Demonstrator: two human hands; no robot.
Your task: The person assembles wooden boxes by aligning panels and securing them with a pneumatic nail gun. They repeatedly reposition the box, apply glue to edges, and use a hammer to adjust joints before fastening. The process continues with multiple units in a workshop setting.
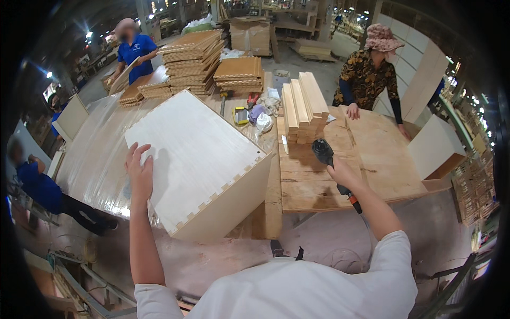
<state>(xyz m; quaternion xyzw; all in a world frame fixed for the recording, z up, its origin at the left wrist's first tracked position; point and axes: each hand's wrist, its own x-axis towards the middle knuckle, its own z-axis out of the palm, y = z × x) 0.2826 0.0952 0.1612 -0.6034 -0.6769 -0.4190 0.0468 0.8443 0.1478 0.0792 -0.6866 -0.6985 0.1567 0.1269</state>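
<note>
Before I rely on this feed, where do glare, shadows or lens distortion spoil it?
In the head view: bright glare streaks the shiny table covering at left; a shadow falls beside the left hand on the white box; lamps flare at upper left; the plywood bows along its near edge, and the rim goes black; the black power tool in the right hand reads clearly.

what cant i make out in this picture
Head view: the underside of the pale box, hidden by its own panels.
Head view: most fingers of the right hand gripping the power tool, hidden behind the hand itself.
Head view: the wearer's legs, mostly hidden by the white shirt.
</note>
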